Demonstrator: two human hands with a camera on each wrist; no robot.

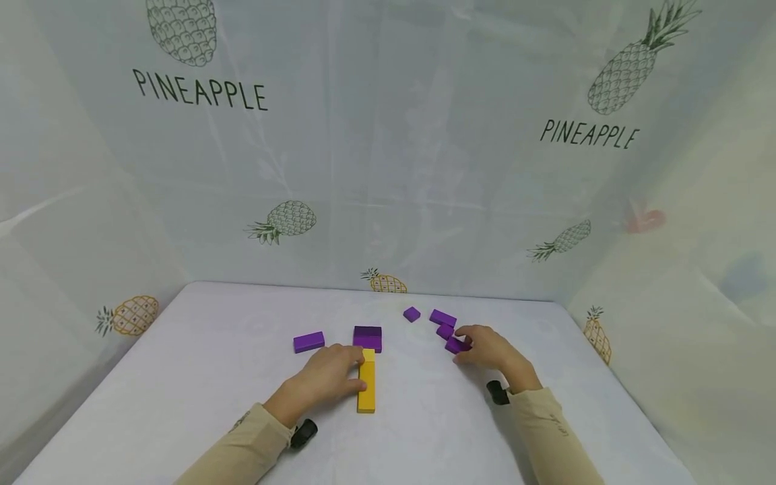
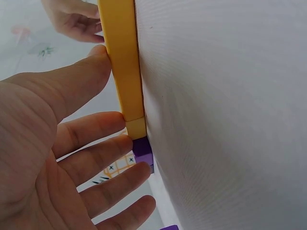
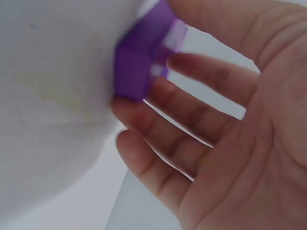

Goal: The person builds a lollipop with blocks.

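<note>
My left hand [image 1: 324,374] lies beside a long yellow block [image 1: 366,391] and a small light-yellow block [image 1: 368,355] at its far end. In the left wrist view the thumb touches the yellow block [image 2: 123,62] and the fairly straight index finger meets the light-yellow block [image 2: 135,128]. Purple blocks [image 1: 367,340] stand just beyond that row. My right hand [image 1: 490,349] holds a purple block [image 1: 456,345] between thumb and fingers; the right wrist view shows this purple block [image 3: 134,72] blurred and partly hidden by fingertips.
A purple block [image 1: 309,342] lies left of the row. Near the right hand are a purple cube [image 1: 445,331], a longer purple block [image 1: 443,318] and another cube [image 1: 411,314]. Pineapple-printed sheeting [image 1: 388,168] rises behind the white table [image 1: 151,404].
</note>
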